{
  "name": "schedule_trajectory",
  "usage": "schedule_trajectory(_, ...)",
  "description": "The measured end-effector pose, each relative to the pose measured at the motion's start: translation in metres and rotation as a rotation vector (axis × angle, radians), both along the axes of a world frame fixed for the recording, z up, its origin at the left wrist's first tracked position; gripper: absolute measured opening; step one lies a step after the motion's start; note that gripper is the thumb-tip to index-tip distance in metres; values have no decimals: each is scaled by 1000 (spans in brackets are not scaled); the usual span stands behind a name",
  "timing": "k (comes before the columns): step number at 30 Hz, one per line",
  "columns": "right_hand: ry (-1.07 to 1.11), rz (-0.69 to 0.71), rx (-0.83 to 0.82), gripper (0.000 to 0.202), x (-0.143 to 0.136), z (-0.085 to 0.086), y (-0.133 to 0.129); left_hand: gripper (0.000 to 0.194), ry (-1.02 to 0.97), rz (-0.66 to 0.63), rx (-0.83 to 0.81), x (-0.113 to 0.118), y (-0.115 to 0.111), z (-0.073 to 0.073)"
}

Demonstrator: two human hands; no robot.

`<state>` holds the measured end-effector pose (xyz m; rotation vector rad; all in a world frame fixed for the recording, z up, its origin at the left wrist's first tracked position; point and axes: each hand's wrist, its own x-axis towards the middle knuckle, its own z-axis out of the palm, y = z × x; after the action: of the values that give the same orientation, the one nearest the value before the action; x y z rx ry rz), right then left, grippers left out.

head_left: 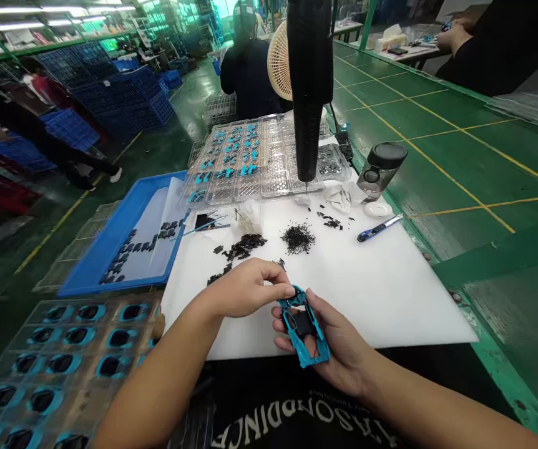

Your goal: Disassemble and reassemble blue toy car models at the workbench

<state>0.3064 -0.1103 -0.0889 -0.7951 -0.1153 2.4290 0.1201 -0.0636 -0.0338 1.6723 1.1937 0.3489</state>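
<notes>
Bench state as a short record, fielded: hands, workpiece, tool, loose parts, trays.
left hand: fingertips at shell's far end
right hand: holding blue shell
workpiece: blue shell, black part inside
overhead: black driver, bit down
on white sheet: heap of tiny black pieces, blue knife, lidded container
left side: blue tray with black parts

The right hand [337,343] holds a blue toy car body [303,327], and the fingers of the left hand [254,287] touch its upper end. On the white tabletop [372,293] lie a pile of tiny black screws [298,239], loose black parts [245,246] and a blue cutter [379,228]. A black power screwdriver [309,93] hangs point-down above.
</notes>
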Motion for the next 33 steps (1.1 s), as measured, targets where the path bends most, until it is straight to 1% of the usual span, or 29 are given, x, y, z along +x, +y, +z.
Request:
schedule_trajectory(2,18,-60,-34,34,-5,-1,-3,27,22,-16,-9,3,3,1)
schedule_trajectory(6,65,-174,-83,30,-10,-4,-6,27,10,-36,-50,7,8,-5)
schedule_trajectory(8,92,-237,-100,29,-11,-6,-6,29,-5,20,22,7,12,-7)
schedule_trajectory(10,95,-295,-135,29,-10,-6,-5,34,-35,139,184,5,24,-5)
schedule_trajectory(12,80,-352,-174,28,-9,-6,-3,39,-77,276,364,4,46,2)
schedule_trajectory(15,74,-423,-205,25,-6,-6,-2,47,-184,519,613,13,92,21)
schedule_trajectory(16,79,-441,-213,25,-5,-6,-3,54,-262,613,690,19,108,29)
schedule_trajectory(17,81,-455,-221,25,-4,-7,-4,60,-350,661,736,26,123,36)
schedule_trajectory(18,81,-468,-229,26,-3,-7,-4,64,-433,654,756,34,137,43)
schedule_trajectory(20,75,-487,-243,26,-2,-9,-6,65,-566,533,744,47,156,53)
schedule_trajectory(22,72,-503,-263,25,-2,-11,-7,61,-639,421,716,56,162,58)
schedule_trajectory(24,64,-526,-280,24,-3,-13,-7,54,-663,375,699,57,156,59)
schedule_trajectory(26,51,-528,-286,24,-4,-15,-6,48,-655,344,691,51,139,59)
schedule_trajectory(28,36,-512,-278,24,-4,-17,-5,49,-632,304,646,44,113,59)
schedule_trajectory(30,29,-498,-271,24,-5,-17,-4,54,-614,283,562,41,83,60)
schedule_trajectory(32,26,-484,-276,22,-5,-16,-4,55,-638,304,478,44,54,60)
schedule_trajectory(33,28,-473,-281,21,-6,-16,-4,52,-666,328,453,48,42,60)
